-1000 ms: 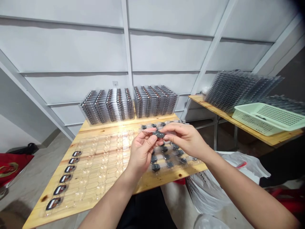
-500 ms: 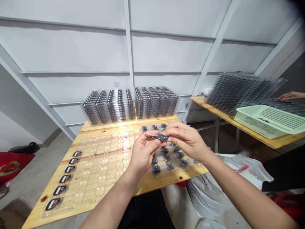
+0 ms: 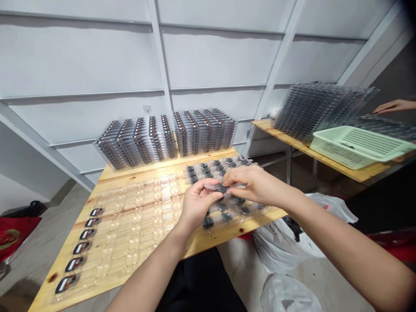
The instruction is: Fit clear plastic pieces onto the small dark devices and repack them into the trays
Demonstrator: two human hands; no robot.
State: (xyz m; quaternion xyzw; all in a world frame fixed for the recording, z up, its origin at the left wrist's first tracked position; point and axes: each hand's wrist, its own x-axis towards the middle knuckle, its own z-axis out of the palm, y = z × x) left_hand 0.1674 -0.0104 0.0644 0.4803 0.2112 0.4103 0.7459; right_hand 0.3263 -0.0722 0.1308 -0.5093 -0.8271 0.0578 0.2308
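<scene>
Starting at the left of the bench (image 3: 227, 234), a clear tray (image 3: 136, 225) has six labelled pieces (image 3: 81, 248) lined up along its near-left edge, while its other rows show only bare moulded pockets. So on this tray, one row is filled and several rows remain.

Moving right to the middle, the hands are working close together over the bench, forearms reaching in from the near side. The left hand (image 3: 199, 203) is curled palm-inward, and the right hand (image 3: 256, 186) comes across from the right with its fingers bent. Both are closed on a dark piece (image 3: 220, 188), pinching it between them just above a second tray (image 3: 214, 216).

That second tray is well loaded, with rows of dark pieces sitting in its pockets, some partly hidden behind the hands. Beyond it, at the far end of the bench, two big stacks of filled trays (image 3: 204, 132) stand side by side.

Further right, on a second bench (image 3: 325, 158), there's another stack (image 3: 318, 112) and a pale green basket (image 3: 354, 145). At the far right edge, a co-worker's hand (image 3: 394, 106) reaches in.
</scene>
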